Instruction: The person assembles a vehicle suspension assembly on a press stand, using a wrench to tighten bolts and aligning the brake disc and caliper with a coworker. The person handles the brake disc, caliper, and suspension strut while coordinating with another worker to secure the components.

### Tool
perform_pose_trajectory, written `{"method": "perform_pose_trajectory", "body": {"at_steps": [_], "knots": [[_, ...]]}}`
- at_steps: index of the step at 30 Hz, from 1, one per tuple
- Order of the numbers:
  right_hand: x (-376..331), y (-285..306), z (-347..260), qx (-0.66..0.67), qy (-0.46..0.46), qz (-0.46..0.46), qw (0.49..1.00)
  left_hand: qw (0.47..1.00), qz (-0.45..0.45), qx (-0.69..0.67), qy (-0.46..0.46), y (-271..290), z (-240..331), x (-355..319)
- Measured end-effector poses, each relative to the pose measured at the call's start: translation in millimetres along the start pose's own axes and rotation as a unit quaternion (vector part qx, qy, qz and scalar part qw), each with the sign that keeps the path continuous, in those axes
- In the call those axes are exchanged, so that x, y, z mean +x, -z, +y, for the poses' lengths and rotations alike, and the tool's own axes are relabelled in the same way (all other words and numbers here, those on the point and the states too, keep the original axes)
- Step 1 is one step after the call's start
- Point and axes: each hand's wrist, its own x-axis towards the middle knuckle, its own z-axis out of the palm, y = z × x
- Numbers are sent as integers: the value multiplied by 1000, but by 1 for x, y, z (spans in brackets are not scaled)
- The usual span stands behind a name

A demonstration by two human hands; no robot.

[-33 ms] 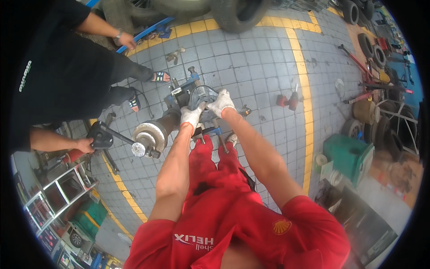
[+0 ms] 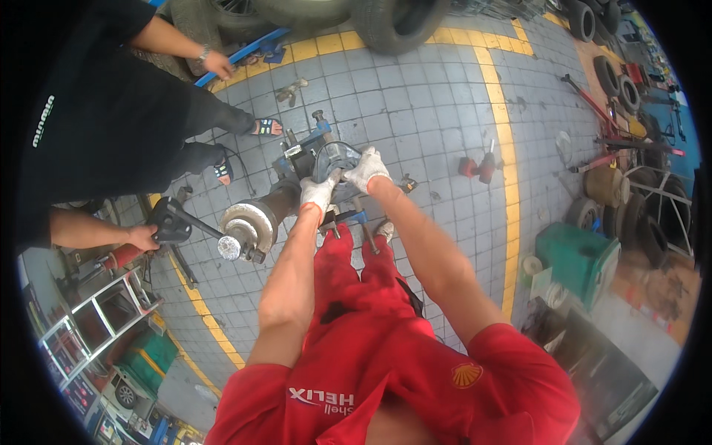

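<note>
Gripping metal hub assembly (image 2: pixel 326 167) with both gloved hands: left hand (image 2: pixel 317 193) closed on near side, right hand (image 2: pixel 366 169) clamped over top. Resting on stand above tiled floor (image 2: pixel 430 104). Showing no visible shift. Co-worker's hand (image 2: pixel 141 237) holding black tool (image 2: pixel 172 222) beside axle end (image 2: pixel 248 226).

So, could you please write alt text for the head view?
Both gloved hands, left hand and right hand, grip a metal axle assembly above the grey tiled floor. A co-worker in black stands beside it.
</note>
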Motion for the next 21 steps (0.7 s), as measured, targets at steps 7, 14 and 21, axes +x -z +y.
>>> {"method": "perform_pose_trajectory", "body": {"at_steps": [7, 14, 21], "knots": [[-16, -11, -2, 46, -27, 53, 997, 996, -19, 32, -78, 14, 13, 2], [-20, 3, -11, 4, 83, 36, 996, 998, -10, -13, 56, -1, 4, -8], [-17, 6, -16, -9, 62, 20, 998, 997, -23, -59, 46, -1, -8, -2]]}}
